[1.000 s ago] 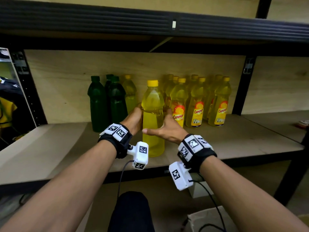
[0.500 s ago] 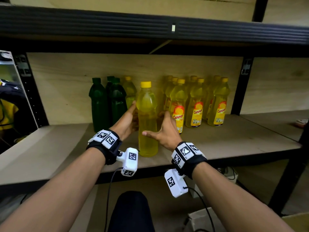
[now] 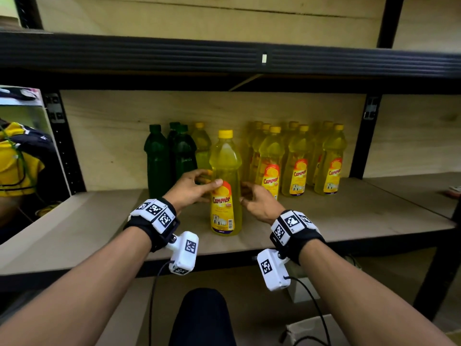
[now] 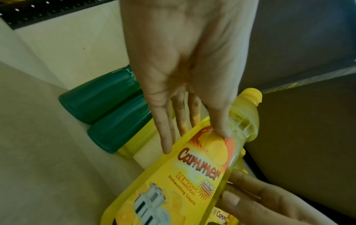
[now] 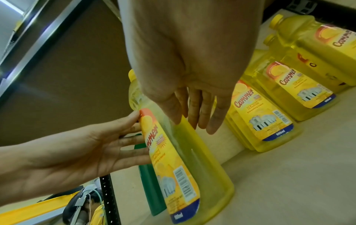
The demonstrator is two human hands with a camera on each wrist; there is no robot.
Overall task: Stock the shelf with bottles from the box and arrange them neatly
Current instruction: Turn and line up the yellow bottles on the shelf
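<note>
A yellow Cammer bottle [image 3: 225,171] [image 4: 192,175] [image 5: 192,152] stands upright near the front of the wooden shelf [image 3: 349,216], its label facing me. My left hand [image 3: 209,181] [image 4: 192,121] holds it at mid-height, thumb on the top of the label and fingers reaching behind. My right hand [image 3: 245,193] [image 5: 192,118] is at the bottle's right side with straight fingers, thumb resting lightly on the plastic. Behind it stand a row of several yellow bottles [image 3: 299,161] [image 5: 269,109] and the green bottles [image 3: 159,158] [image 4: 108,115].
The upper shelf's black beam [image 3: 224,56] hangs low over the bottles. A black upright post [image 3: 361,146] stands right of the yellow row. A cardboard box [image 3: 311,330] lies on the floor at lower right, beside my knee [image 3: 202,318]. Bare shelf board extends to the left and right.
The bottle has been turned on the spot, so its label now faces me instead of its plain back. My left thumb has come round onto the label; my right hand has loosened.
</note>
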